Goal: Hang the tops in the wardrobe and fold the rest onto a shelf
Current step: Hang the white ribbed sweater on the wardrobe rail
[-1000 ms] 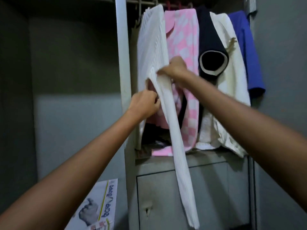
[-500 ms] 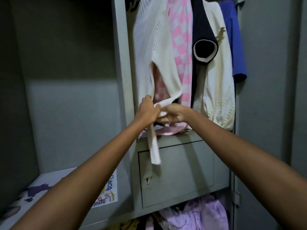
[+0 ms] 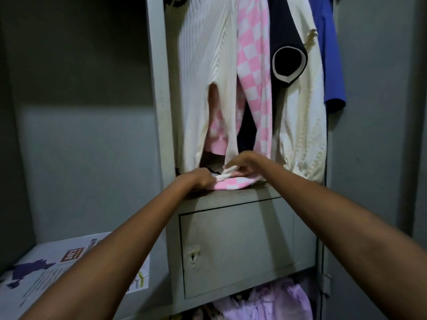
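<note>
A white ribbed top hangs at the left of the wardrobe's hanging bay. Its long sleeve runs down to the ledge, where both hands hold it. My left hand grips the bunched end of the sleeve. My right hand pinches the sleeve just beside it, over the hem of a pink checked top that lies on the ledge. To the right hang a black top, a cream top and a blue top.
A grey locker door with a keyhole sits under the ledge. Lilac and pink clothes are piled in the bay below it. A printed paper sheet covers the shelf at the left. A grey post divides the two bays.
Both hands have moved down from chest height of the white top to the ledge, gathering its dangling sleeve up; the sleeve no longer hangs over the locker door.
</note>
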The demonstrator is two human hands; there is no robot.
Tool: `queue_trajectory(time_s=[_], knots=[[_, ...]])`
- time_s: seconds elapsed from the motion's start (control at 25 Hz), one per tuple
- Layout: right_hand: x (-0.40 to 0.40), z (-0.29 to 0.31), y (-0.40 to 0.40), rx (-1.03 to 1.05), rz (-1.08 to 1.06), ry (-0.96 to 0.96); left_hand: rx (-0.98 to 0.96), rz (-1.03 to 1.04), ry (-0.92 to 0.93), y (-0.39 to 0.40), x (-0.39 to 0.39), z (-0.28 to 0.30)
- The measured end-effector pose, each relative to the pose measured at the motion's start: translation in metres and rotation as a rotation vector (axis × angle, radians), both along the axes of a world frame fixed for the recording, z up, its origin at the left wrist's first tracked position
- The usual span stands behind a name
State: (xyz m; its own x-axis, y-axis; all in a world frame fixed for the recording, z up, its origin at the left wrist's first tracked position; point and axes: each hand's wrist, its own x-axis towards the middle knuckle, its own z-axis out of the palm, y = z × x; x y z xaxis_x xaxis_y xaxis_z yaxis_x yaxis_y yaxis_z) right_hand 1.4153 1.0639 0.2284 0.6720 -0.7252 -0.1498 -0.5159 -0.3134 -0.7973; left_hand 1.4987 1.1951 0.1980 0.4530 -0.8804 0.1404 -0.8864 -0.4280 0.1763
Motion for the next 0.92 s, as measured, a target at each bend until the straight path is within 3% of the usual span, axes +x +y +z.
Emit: queue_trajectory(time_s=[0.08,0.24,0.36,0.44,0.6,0.8,0.92], knots=[[-0.011,-0.004,0.004,0.171,0.022,-0.196,-0.104,-0.013,-0.037,-0.002,-0.002,-0.001],[-0.046,-0.022,0.032,0.243,0.016,-0.645,-0.658,-0.126,0.098,0.000,-0.036,-0.012],[-0.089,-0.048,0.065,0.200,-0.011,-0.746,-0.798,-0.283,0.211,0.013,-0.084,-0.038],[-0.122,-0.069,0.088,0.113,-0.136,-0.779,-0.849,-0.367,0.258,0.026,-0.110,-0.062],[-0.180,-0.137,0.128,0.071,-0.348,-0.703,-0.807,-0.376,0.444,0.053,-0.154,-0.130],[-0.259,-0.245,0.176,0.160,-0.446,-0.452,-0.403,-0.282,0.732,0.081,-0.224,-0.239],[-0.313,-0.304,0.200,0.243,-0.446,-0.296,-0.297,-0.272,0.915,0.110,-0.276,-0.286]])
